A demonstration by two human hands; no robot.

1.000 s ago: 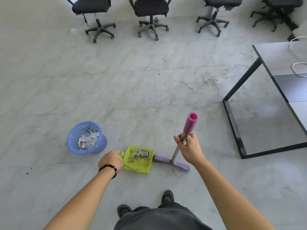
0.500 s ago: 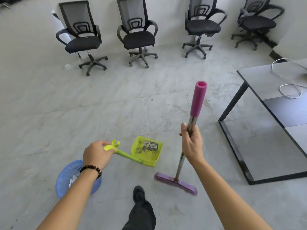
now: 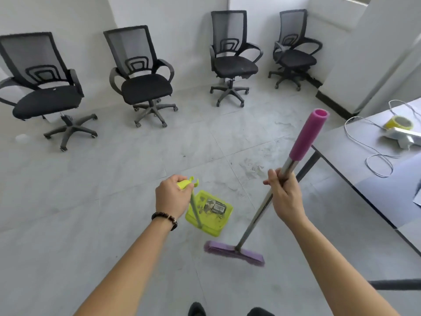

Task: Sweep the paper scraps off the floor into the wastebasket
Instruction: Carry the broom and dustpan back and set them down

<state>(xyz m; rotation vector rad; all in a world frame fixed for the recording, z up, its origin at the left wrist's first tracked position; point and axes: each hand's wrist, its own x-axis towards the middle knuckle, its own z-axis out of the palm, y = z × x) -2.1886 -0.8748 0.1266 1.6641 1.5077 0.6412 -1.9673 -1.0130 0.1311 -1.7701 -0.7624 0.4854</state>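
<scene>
Low over the floor (image 3: pixel 91 201), the lime dustpan (image 3: pixel 211 222) hangs just left of the purple broom (image 3: pixel 234 252) head. The left hand (image 3: pixel 172 198) has its grip clamped on the dustpan handle, the right hand (image 3: pixel 284 195) on the broom's metal shaft.

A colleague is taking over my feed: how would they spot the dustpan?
Start at the four black office chairs along the far wall, then come down to the floor between the person's arms. The dustpan is held by its long handle in the left hand, left of the purple broom. It alone is lime green, with a barcode label inside.
</scene>
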